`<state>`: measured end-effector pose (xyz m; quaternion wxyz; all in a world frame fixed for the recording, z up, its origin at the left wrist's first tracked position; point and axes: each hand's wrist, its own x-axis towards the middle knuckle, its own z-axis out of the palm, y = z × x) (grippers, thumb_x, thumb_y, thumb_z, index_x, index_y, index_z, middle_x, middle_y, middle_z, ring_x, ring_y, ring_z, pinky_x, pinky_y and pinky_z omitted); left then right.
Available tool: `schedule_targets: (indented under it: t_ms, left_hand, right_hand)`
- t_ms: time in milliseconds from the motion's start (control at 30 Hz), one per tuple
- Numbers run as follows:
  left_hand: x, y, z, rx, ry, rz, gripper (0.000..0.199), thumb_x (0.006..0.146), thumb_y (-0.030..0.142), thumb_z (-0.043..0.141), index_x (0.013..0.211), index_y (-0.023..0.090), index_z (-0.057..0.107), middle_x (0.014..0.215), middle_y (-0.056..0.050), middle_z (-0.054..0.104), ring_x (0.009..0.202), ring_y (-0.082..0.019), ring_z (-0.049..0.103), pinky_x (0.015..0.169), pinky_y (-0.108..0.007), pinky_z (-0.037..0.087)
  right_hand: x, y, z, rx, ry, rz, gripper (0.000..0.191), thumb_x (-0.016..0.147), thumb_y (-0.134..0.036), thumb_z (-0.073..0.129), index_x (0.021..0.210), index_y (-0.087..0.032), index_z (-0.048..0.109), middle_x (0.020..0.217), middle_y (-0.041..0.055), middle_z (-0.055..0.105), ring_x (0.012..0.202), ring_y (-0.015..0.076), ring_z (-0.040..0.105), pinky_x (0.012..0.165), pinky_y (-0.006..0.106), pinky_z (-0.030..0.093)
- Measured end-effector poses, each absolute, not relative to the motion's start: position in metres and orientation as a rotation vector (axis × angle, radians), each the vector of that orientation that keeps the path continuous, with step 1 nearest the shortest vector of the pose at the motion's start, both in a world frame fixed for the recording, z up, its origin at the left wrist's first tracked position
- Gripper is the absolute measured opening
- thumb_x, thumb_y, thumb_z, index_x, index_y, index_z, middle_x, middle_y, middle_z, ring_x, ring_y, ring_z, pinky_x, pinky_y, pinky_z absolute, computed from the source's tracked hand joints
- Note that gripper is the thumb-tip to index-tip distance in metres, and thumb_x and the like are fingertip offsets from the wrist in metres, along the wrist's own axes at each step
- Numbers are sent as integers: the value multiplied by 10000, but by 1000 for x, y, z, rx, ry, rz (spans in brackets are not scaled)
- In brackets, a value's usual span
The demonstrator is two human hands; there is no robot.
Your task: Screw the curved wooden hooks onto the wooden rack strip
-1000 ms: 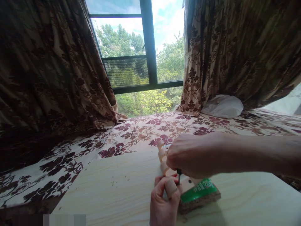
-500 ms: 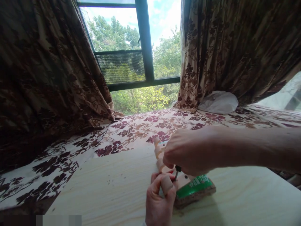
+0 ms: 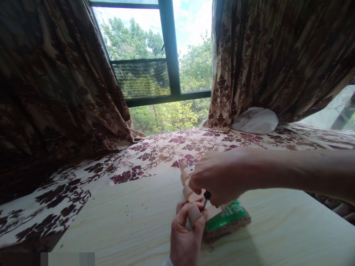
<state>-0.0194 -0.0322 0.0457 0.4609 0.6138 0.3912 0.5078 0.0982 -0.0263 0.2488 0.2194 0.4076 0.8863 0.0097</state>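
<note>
My left hand (image 3: 185, 232) is closed, thumb and fingers pinched round the near end of a pale peach piece (image 3: 194, 214) with a rounded, cup-like shape. Above it, my right hand (image 3: 219, 177) is closed on a thin tool (image 3: 207, 195) with a black part and a metal shaft. The shaft slants down to my left fingertips; its tip is hidden there. Similar rounded peach parts (image 3: 184, 178) stand in a row behind. Under both hands lies a green-and-white printed packet (image 3: 229, 217) with brown contents. Something red shows between the hands.
A pale wood-grain board (image 3: 124, 221) carries a few dark crumbs (image 3: 127, 211). Beyond it spreads a floral cloth (image 3: 155, 151) below the window (image 3: 172, 74). A white plastic bag (image 3: 255, 120) rests by the right curtain (image 3: 255, 55).
The view has shifted slightly. My right hand has turned a little and the tool's shaft leans a bit more. My left hand keeps its pinch, and the packet lies in the same place.
</note>
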Motion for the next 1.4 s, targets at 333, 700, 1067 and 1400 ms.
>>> schedule_targets:
  t_ms: [333,700,1067,1400]
  left_hand:
    - [-19,-33,46,1521,970,1247,174,734,375,661,767,204,659,854,-26,591,783,-151,587,739,-237,481]
    - [-19,-33,48,1519,995,1245,178,728,372,662,772,199,664,858,-34,596,817,-167,590,770,-260,483]
    - [-20,-34,47,1538,987,1238,158,735,354,654,779,203,673,877,-36,599,827,-161,593,781,-254,478]
    - [-19,-34,52,1520,986,1252,175,715,365,669,760,196,677,848,-38,599,822,-164,604,769,-249,494]
  right_hand:
    - [104,-20,241,1136,2543,-57,213,789,-291,568,707,-148,703,574,27,571,460,95,368,418,261,254]
    - [101,-24,247,932,2606,131,115,748,-156,572,690,-155,671,632,27,605,480,97,357,439,279,264]
    - [98,-20,252,1133,2504,-48,188,707,-194,636,874,-162,716,666,30,623,520,107,416,470,259,277]
    - [109,-14,241,1127,2660,-52,166,738,-237,577,668,-138,691,542,15,563,449,94,342,424,264,244]
